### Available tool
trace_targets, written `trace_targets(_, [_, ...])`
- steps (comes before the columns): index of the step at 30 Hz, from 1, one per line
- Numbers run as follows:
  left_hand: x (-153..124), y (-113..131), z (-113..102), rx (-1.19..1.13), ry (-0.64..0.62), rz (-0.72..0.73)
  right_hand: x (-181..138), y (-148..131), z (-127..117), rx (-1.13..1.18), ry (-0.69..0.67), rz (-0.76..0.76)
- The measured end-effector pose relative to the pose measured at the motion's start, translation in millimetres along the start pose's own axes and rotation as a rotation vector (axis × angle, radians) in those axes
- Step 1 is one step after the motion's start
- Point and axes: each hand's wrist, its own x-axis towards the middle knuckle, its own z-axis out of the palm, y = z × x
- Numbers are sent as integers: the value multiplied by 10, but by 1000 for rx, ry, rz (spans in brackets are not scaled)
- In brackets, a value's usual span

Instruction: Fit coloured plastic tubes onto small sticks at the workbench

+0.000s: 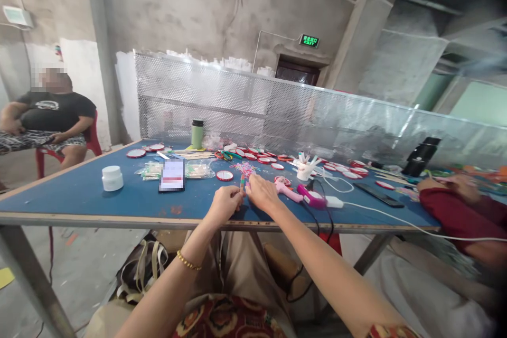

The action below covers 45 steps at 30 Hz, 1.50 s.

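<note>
Both my hands meet over the front edge of the blue table (146, 198). My left hand (226, 202) is closed around a small stick with orange and green bands (242, 181), which stands up past its fingertips. Bent over from the other side, my right hand (261, 193) has its fingers drawn together close to the stick; what lies in them is hidden. Just beyond is a heap of tiny pink and multicoloured pieces (245, 169). A red-rimmed white disc (224, 175) lies to the left, and a pink curved tool (290, 191) to the right.
Around stand a white jar (113, 178), a propped phone (172, 175), a green bottle (197, 134) and a white cup of sticks (304, 170). A purple box (311, 196) has cables attached. A co-worker's red sleeve (447, 211) is at right; another person (55, 111) sits left.
</note>
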Motion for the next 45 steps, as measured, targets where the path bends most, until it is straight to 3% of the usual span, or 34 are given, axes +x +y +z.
trace_targets(6, [-15,-26,-12,-10,-17,4,135,66,113,7,-13,69])
trace_targets(11, [-11,-33,-2,-38,-17,-8,218,477,-103,38,84,169])
trace_targets(15, [-14,-17,-2,-84,-14,-23,178,835,-320,74,147,140])
trace_targets(19, [-5,-17,-12,-97,-19,-23,37,1019,-356,118,156,56])
trace_targets(26, [-4,2,-29,-59,-29,-25,-238,1004,-106,-19,102,-187])
trace_targets(33, [-14,8,-32,-37,-25,-23,-243,855,9,-97,99,-323])
trace_targets(38, [-19,25,-29,-39,-25,-7,-198,749,37,-99,97,-396])
trace_targets(45, [-21,30,-27,-44,-28,-23,-199,856,-11,-21,113,-386])
